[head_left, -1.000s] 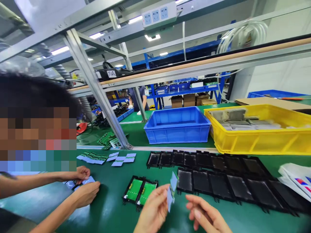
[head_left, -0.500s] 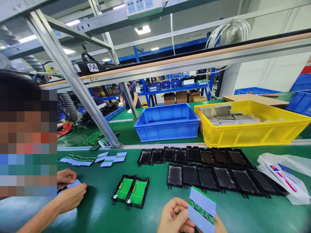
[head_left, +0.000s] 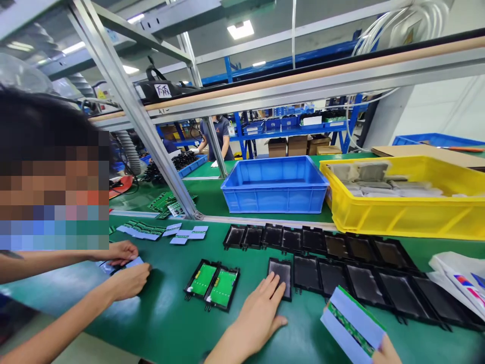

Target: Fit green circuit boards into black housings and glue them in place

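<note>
Circuit board (head_left: 352,325) w/ pale-blue strips is tilted at lower R, in the right hand (head_left: 388,352), which pinches it by the edges, most of the fingers hidden behind. Left hand (head_left: 261,311) lies palm-down, fingers slightly fanned, tips on the near-L part of a black case (head_left: 282,273) at the L end of the front row; resting, not gripping, afaict.

Progress, judging by layout: approx. 2 done, i.e. 2 filled cases (head_left: 212,284) side by side L of that hand, each w/ a green board inside. Remaining: no board shows in the back row (head_left: 291,238), approx. 8 cases, nor in the front row (head_left: 362,284), at least 6; R end is partly behind a plastic bag (head_left: 456,275), so no exact count. Loose boards (head_left: 183,235) w/ similar blue strips lie farther back L.

Materials: cases look like hard black plastic, shallow rectangular trays w/ raised rims, small tabs sticking out, dull floors w/ whitish haze. Held board is thin, flat; 2 smooth blue strips flank 1 green band dotted w/ tiny parts. Bag: thin, crinkly, whitish. Bench top (head_left: 170,323): smooth green, soft sheen.
</note>
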A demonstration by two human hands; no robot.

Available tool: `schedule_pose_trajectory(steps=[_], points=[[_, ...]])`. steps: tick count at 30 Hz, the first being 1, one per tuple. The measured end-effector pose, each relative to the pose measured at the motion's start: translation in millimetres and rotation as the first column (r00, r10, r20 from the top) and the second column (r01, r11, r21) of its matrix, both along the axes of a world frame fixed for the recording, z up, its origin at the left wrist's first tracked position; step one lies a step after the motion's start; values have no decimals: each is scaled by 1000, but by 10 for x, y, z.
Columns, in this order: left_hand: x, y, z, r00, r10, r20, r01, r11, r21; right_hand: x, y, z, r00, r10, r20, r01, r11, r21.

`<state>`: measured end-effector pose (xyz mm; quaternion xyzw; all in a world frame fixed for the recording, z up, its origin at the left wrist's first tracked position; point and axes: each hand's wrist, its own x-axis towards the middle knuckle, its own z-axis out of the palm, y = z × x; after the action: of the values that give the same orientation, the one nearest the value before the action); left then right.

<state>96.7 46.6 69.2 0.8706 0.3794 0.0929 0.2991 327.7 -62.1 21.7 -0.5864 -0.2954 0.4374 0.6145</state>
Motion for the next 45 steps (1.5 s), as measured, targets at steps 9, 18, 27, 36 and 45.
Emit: schedule_pose_trajectory(steps=[9, 18, 27, 36, 45], points=[[-586, -650, -443, 948, 164, 274, -186, 981, 56, -375, 444, 629, 610, 163, 775, -425, 893, 146], [-513, -769, -782, 823, 359, 440, -397, 918, -7, -756, 666, 625, -148, -127, 981, -604, 797, 12], [-422, -892, -799, 796, 329, 508, -558, 723, 406, -764, 718, 644, -257, -109, 960, -639, 764, -84], [-374, -938, -500, 627, 456, 631, -646, 757, 96, -631, 607, 723, -63, 65, 996, -579, 810, -89], [-171, -1074, -442, 310, 761, 570, -70, 616, -785, -749, 188, 642, 341, 106, 934, -512, 854, 90]])
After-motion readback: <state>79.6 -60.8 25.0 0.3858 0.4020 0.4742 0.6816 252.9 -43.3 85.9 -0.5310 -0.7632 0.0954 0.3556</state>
